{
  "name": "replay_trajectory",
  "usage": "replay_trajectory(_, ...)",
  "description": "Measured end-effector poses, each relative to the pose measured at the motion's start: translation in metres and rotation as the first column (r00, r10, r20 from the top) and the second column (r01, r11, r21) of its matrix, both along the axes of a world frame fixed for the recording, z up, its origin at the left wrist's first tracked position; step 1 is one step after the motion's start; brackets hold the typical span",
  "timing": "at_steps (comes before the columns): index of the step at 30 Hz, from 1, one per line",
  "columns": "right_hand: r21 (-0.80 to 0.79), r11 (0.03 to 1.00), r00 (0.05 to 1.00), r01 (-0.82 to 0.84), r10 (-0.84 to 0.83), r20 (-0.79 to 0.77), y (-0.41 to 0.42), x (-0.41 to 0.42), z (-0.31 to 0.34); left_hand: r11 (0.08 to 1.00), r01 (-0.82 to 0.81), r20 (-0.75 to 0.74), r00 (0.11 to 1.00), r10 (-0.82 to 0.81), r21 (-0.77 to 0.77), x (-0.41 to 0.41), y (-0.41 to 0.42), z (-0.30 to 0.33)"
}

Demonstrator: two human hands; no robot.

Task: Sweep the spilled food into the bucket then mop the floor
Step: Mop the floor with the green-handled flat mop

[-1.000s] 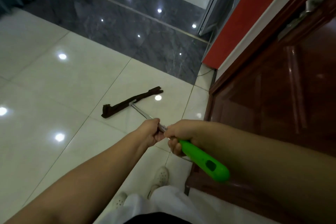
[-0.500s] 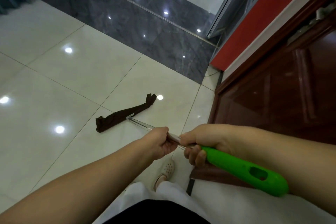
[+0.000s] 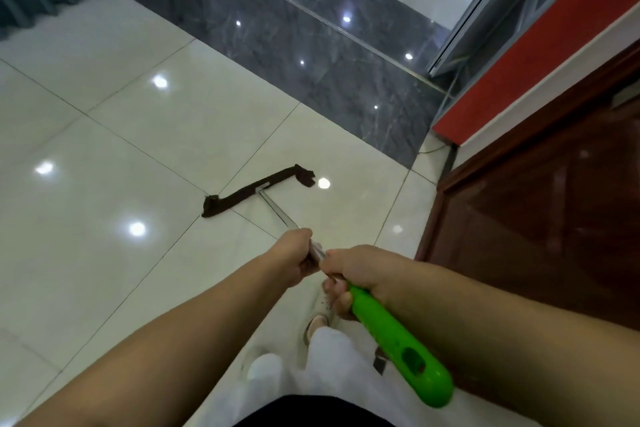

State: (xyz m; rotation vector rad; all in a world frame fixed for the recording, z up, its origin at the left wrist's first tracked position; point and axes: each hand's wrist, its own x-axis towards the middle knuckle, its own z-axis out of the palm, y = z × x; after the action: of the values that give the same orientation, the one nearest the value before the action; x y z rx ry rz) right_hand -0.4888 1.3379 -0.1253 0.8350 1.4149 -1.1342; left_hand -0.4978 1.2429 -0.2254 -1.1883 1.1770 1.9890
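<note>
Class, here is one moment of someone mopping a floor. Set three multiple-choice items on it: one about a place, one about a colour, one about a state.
1. Where does the mop head lie?
A. on the pale tiles
B. on the dark grey strip
C. against the wooden door

2. What colour is the handle grip?
A. red
B. green
C. blue

3. How is the mop held?
A. by the left hand alone
B. by the right hand alone
C. by both hands

Key: 1 A, since the dark cloth rests on the cream tiles, short of the grey strip. 2 B, since the grip is bright green. 3 C, since the left hand grips the metal shaft and the right hand grips where the green begins.
</note>
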Motion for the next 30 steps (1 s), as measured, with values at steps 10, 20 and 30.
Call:
replay_trajectory(10,-0.121,0.992,0.999,-0.046,0.048,0.016,-0.003,-0.159,-0.041,0.994,-0.052,0.02,0.998,0.054,-0.098,-0.149,-0.01,-0.012)
replay_trajectory(20,-0.13,0.969,0.977,-0.211,0.213,0.009,0.004,-0.284,-0.067,0.969,-0.205,0.008,0.978,0.209,-0.139,-0.264,0.001,-0.029)
replay_trajectory(30,-0.117,0.952,0.958,-0.283,0.287,0.021,0.059,-0.296,-0.019,0.961,-0.277,0.045,0.96,0.276,0.011,-0.263,0.048,-0.016)
